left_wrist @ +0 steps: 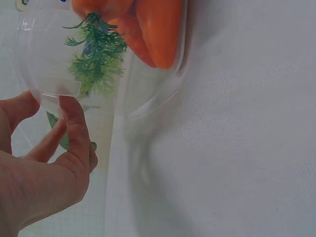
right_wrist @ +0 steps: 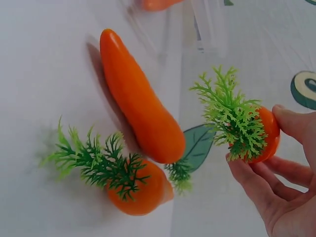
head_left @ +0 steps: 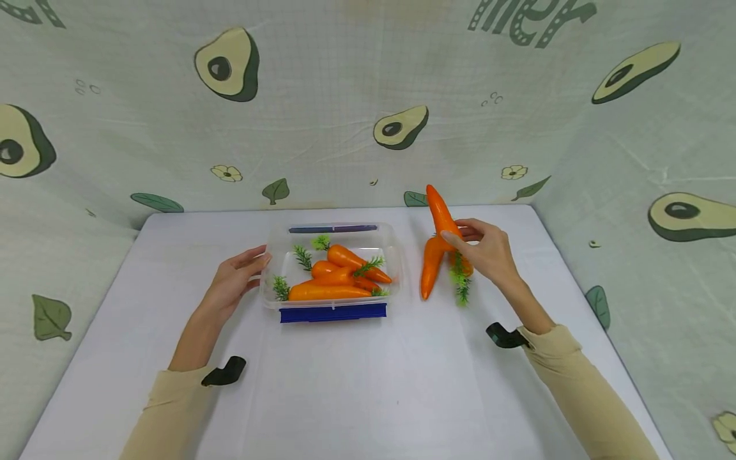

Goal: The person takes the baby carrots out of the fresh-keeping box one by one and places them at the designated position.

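Note:
My right hand (head_left: 485,249) pinches an orange toy carrot (head_left: 439,211) between thumb and fingers, its tip pointing up and its green leaves (right_wrist: 234,118) facing the right wrist camera. Below it, two more carrots lie on the table: one long carrot (right_wrist: 140,103) and one seen end-on (right_wrist: 140,195) with feathery leaves. At the left end of a clear plastic container (head_left: 397,255), my left hand (head_left: 230,281) touches the rim with its fingertips, fingers loosely bent. Several carrots (head_left: 330,291) with green tops lie inside the container, partly overlapping.
Blue latches (head_left: 333,312) line the container's front and back edges. The white table (head_left: 322,396) meets a hanging cloth (head_left: 322,153) printed with avocados and leaves at the back and sides. Black camera mounts (head_left: 506,335) sit at both wrists.

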Demonstrator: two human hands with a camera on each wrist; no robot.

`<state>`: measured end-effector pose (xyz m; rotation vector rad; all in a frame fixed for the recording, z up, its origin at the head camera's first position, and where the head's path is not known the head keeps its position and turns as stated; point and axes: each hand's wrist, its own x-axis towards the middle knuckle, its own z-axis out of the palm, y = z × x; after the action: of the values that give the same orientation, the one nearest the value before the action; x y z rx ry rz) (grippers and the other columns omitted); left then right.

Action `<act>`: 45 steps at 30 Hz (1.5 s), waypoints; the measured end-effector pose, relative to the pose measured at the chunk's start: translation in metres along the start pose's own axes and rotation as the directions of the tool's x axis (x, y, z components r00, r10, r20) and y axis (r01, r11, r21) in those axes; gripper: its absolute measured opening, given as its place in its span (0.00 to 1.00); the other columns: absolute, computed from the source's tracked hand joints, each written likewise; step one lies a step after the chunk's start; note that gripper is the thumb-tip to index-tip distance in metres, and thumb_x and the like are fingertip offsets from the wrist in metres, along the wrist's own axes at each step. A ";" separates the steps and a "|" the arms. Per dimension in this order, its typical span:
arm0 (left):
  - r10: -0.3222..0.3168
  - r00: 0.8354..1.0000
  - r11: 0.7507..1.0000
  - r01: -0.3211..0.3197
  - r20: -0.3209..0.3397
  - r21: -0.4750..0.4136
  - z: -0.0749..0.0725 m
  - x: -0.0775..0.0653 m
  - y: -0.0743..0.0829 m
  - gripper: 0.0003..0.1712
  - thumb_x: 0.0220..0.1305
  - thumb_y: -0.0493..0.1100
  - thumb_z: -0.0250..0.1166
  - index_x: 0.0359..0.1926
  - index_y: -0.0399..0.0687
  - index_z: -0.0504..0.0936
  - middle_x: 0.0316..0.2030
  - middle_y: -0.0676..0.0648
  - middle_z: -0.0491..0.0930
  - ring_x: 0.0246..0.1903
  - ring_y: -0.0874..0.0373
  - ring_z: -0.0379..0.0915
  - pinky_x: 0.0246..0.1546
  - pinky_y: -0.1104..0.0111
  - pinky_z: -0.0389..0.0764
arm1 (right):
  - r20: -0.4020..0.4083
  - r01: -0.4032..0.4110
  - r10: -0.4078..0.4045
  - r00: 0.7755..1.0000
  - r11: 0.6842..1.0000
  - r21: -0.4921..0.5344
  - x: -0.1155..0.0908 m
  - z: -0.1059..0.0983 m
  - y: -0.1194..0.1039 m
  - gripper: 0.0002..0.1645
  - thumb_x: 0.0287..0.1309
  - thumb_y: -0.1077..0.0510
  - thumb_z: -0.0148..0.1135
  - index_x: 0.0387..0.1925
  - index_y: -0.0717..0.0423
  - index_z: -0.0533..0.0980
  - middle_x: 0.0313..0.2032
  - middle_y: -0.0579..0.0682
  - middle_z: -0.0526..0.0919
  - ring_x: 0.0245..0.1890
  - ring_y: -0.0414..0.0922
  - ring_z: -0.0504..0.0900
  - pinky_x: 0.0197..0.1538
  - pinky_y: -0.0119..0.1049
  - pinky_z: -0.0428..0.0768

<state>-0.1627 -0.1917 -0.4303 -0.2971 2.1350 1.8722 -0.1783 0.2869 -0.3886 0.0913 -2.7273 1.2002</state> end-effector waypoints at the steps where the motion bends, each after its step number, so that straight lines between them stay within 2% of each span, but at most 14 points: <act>1: 0.003 1.000 1.000 -0.003 0.000 -0.003 0.001 0.000 0.000 0.41 0.74 0.58 0.62 0.79 0.45 0.62 0.67 0.47 0.70 0.56 0.58 0.70 0.48 0.77 0.77 | -0.005 -0.004 0.004 1.000 1.000 -0.002 -0.001 -0.001 0.002 0.32 0.63 0.41 0.71 0.58 0.61 0.81 0.48 0.63 0.86 0.48 0.58 0.84 0.48 0.51 0.81; 6: 0.000 1.000 1.000 0.000 -0.002 -0.005 0.002 0.000 0.000 0.41 0.74 0.57 0.62 0.79 0.45 0.62 0.68 0.46 0.68 0.57 0.56 0.69 0.48 0.77 0.77 | -0.032 -0.018 0.018 0.999 1.000 -0.017 -0.004 -0.006 0.013 0.34 0.65 0.41 0.70 0.59 0.62 0.80 0.49 0.64 0.86 0.49 0.59 0.84 0.47 0.46 0.80; 14: -0.002 1.000 1.000 0.002 0.003 -0.010 0.001 -0.002 0.000 0.41 0.74 0.58 0.62 0.79 0.45 0.61 0.68 0.47 0.68 0.57 0.56 0.69 0.48 0.77 0.77 | -0.077 -0.059 0.056 0.995 0.998 -0.033 -0.008 -0.014 0.031 0.35 0.66 0.40 0.68 0.60 0.63 0.79 0.49 0.65 0.85 0.49 0.60 0.84 0.39 0.25 0.75; 18: 0.003 1.000 1.000 -0.003 0.002 -0.016 0.000 -0.001 0.000 0.41 0.74 0.57 0.62 0.79 0.44 0.61 0.66 0.48 0.71 0.56 0.58 0.70 0.48 0.77 0.77 | -0.095 -0.103 0.100 0.990 0.994 -0.027 -0.010 -0.019 0.040 0.37 0.66 0.38 0.67 0.62 0.63 0.78 0.50 0.66 0.85 0.50 0.60 0.83 0.37 0.21 0.74; 22: 0.005 1.000 1.000 -0.005 -0.002 -0.025 0.000 -0.001 -0.001 0.41 0.74 0.57 0.62 0.79 0.44 0.61 0.60 0.54 0.74 0.54 0.58 0.70 0.47 0.77 0.77 | -0.103 -0.138 0.135 0.985 0.990 -0.027 -0.013 -0.022 0.049 0.38 0.66 0.37 0.67 0.62 0.64 0.78 0.51 0.67 0.84 0.51 0.61 0.82 0.36 0.19 0.73; 26: 0.003 1.000 1.000 -0.003 -0.002 -0.024 0.000 -0.001 -0.001 0.41 0.74 0.57 0.63 0.79 0.44 0.62 0.59 0.56 0.74 0.54 0.59 0.70 0.48 0.77 0.77 | -0.105 -0.176 0.172 0.979 0.984 -0.024 -0.017 -0.023 0.057 0.39 0.66 0.37 0.66 0.62 0.65 0.77 0.51 0.68 0.84 0.50 0.61 0.82 0.36 0.18 0.72; 34: -0.003 1.000 1.000 0.003 -0.006 -0.020 0.000 -0.001 -0.001 0.41 0.74 0.58 0.62 0.79 0.46 0.62 0.64 0.50 0.72 0.55 0.58 0.70 0.48 0.77 0.76 | -0.098 -0.217 0.213 0.972 0.976 -0.034 -0.020 -0.021 0.071 0.39 0.67 0.37 0.65 0.61 0.67 0.77 0.51 0.69 0.84 0.49 0.61 0.83 0.36 0.20 0.73; 39: -0.008 1.000 1.000 0.008 -0.010 -0.025 0.000 -0.001 -0.001 0.41 0.74 0.57 0.63 0.79 0.45 0.62 0.62 0.52 0.73 0.53 0.60 0.70 0.47 0.77 0.76 | -0.088 -0.249 0.245 0.966 0.968 -0.042 -0.020 -0.019 0.079 0.40 0.66 0.36 0.65 0.61 0.67 0.78 0.51 0.69 0.84 0.48 0.61 0.83 0.36 0.22 0.73; 45: -0.008 1.000 1.000 0.008 -0.012 -0.028 0.001 0.000 -0.001 0.41 0.74 0.57 0.63 0.78 0.45 0.62 0.64 0.50 0.72 0.53 0.61 0.70 0.47 0.77 0.77 | -0.080 -0.242 0.237 0.968 0.968 -0.064 -0.019 -0.015 0.091 0.40 0.67 0.36 0.64 0.61 0.67 0.78 0.50 0.69 0.84 0.48 0.61 0.83 0.38 0.26 0.74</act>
<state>-0.1626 -0.1907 -0.4315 -0.3233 2.1141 1.9021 -0.1687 0.3592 -0.4480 -0.2931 -2.7754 1.1324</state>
